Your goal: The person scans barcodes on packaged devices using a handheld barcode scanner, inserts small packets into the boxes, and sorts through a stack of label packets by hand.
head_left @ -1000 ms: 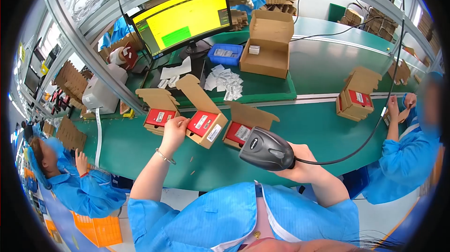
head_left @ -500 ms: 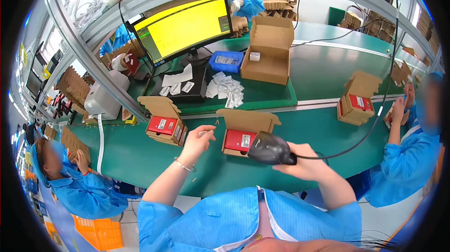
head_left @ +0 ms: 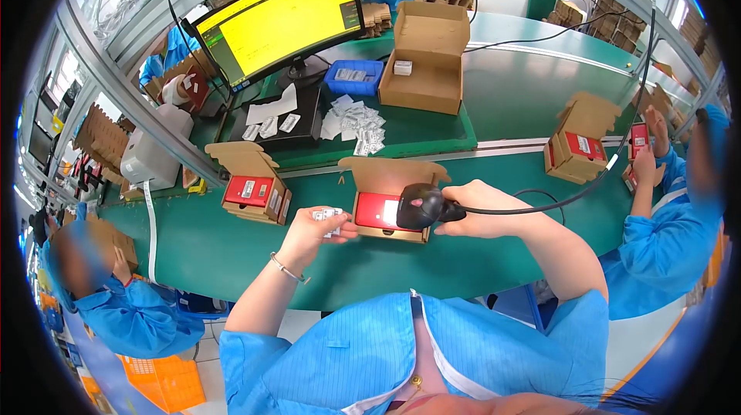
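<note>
A red box (head_left: 372, 212) sits inside an open cardboard box (head_left: 394, 173) on the green bench, directly before the person; its single white label (head_left: 390, 213) is washed out by light, so no writing can be read; the right hand (head_left: 475, 205) grips one black scanner (head_left: 419, 206), whose head covers the red box's right end; the left hand (head_left: 309, 231), just left of that box, pinches a white printed slip (head_left: 328, 215), its rows of print too small to read.

Further out, open lids mark two more spots with red boxes, one left (head_left: 249, 189), one right (head_left: 584, 146), both labelled illegibly; three printed slips (head_left: 268, 127) lie on a black case (head_left: 310, 118), near a heap of slips (head_left: 356, 121) too jumbled to count; behind stand one blue tray (head_left: 340, 86), one large open carton (head_left: 421, 94) holding one small white item (head_left: 402, 67), and one monitor (head_left: 278, 25), mostly yellow, its text unreadable.
</note>
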A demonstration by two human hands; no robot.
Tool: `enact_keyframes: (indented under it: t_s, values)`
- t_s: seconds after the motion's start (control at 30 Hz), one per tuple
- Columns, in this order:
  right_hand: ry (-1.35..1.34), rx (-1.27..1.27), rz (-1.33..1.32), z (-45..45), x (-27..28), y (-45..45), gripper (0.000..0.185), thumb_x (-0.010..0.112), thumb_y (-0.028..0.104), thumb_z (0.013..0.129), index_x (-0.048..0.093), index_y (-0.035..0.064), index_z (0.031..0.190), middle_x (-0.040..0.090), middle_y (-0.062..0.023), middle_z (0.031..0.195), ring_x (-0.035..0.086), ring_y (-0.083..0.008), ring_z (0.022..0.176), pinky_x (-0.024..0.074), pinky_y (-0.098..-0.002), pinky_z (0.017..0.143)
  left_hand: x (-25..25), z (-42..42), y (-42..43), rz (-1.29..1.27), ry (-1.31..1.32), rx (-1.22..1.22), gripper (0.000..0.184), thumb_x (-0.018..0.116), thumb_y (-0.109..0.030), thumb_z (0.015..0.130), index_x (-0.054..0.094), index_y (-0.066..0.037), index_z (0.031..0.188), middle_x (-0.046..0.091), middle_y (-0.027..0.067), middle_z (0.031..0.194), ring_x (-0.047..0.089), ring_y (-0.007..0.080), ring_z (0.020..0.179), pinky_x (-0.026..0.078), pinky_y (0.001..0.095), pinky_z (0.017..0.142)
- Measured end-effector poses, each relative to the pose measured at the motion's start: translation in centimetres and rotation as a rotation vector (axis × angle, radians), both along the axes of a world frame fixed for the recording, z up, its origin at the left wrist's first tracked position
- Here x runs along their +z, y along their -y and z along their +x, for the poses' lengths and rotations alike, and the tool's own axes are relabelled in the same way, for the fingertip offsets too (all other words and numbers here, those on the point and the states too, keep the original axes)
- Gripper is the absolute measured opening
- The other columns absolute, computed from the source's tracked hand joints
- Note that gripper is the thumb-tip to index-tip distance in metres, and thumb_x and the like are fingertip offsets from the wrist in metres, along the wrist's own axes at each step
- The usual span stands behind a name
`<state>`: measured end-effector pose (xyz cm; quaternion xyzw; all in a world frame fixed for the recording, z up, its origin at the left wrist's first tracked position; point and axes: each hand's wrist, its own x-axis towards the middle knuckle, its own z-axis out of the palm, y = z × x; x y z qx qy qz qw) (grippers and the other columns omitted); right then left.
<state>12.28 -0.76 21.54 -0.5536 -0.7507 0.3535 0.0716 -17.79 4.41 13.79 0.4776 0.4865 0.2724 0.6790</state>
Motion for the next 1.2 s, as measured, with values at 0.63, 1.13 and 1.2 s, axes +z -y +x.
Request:
enact_keyframes:
  t_s: [0.63,1.13,1.2]
  values:
    - [-0.292,-0.102,0.135,-0.2,-3.0,3.6,0.036,0.072,0.025,0.075,0.054,-0.0021,0.090,0.061,-0.0204,0.075,0.061,-0.0356,0.070,0.0470,-0.0375,0.062,-0.9,-0.9,-0.8,0.923,-0.530,0.350,0.016,0.075,-0.014,0.077,0.064,-0.003,0.082,0.047,-0.0014,0.054,0.035,0.0054,0.049,0.029,0.0232,0.043]
    - [-0.204,-0.039,0.109,-0.9,-3.4,4.2,0.037,0.071,0.029,0.075,0.055,0.0005,0.091,0.062,-0.0193,0.077,0.062,-0.0364,0.074,0.0480,-0.0401,0.065,-5.5,-22.4,-10.7,0.792,-0.974,0.545,0.031,0.067,-0.028,0.080,0.066,0.003,0.085,0.064,0.0197,0.070,0.064,0.0347,0.070,0.049,0.0379,0.065]
    - [-0.248,-0.025,0.124,-1.2,-3.4,4.5,0.036,0.071,0.028,0.075,0.055,0.0007,0.092,0.062,-0.0188,0.077,0.062,-0.0358,0.074,0.0481,-0.0394,0.065,-4.5,-21.8,-10.3,0.864,-1.097,0.424,0.024,0.064,-0.022,0.082,0.066,0.003,0.082,0.064,0.0210,0.074,0.062,0.0371,0.072,0.049,0.0396,0.064]
